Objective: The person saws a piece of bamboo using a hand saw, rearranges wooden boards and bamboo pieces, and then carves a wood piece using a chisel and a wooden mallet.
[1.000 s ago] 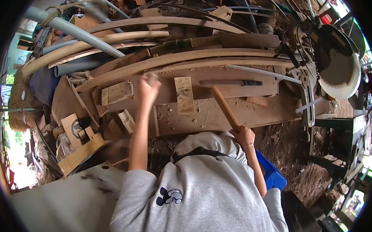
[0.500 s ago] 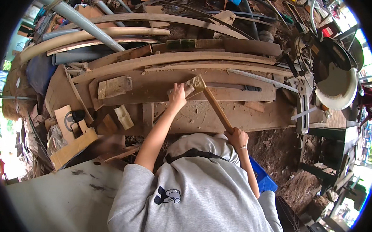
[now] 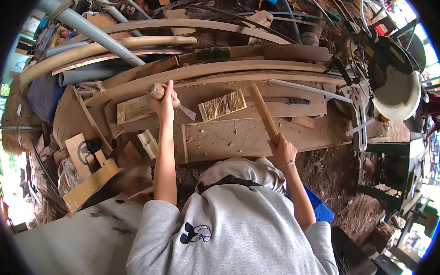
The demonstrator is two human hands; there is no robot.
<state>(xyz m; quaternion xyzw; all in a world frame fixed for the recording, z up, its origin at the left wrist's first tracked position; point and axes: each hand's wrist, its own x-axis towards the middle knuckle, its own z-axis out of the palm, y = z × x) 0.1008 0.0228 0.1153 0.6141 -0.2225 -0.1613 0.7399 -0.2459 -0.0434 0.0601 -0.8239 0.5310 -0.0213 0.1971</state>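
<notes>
My left hand (image 3: 165, 105) is closed around a chisel (image 3: 186, 112); the round end of its wooden handle shows above the fist, and the flat blade points right and down. To the right of the blade, a rough-faced wood block (image 3: 222, 106) lies tilted on the workbench (image 3: 207, 144). My right hand (image 3: 282, 151) grips the near end of a straight wooden stick (image 3: 263, 111). The stick's far end rises up and left, past the block's right side, with a gap between them in this view.
Another wood block (image 3: 134, 110) lies behind my left forearm. A dark-handled tool (image 3: 293, 101) and a ruler (image 3: 310, 91) lie toward the right, near a circular saw (image 3: 396, 91). Long planks and grey pipes (image 3: 89, 29) stretch along the back. A blue bin (image 3: 320, 206) is beside my right arm.
My left hand has moved left, away from the block, and the chisel blade now shows. The stick has come away from the block and shifted right. More of the block's rough face shows.
</notes>
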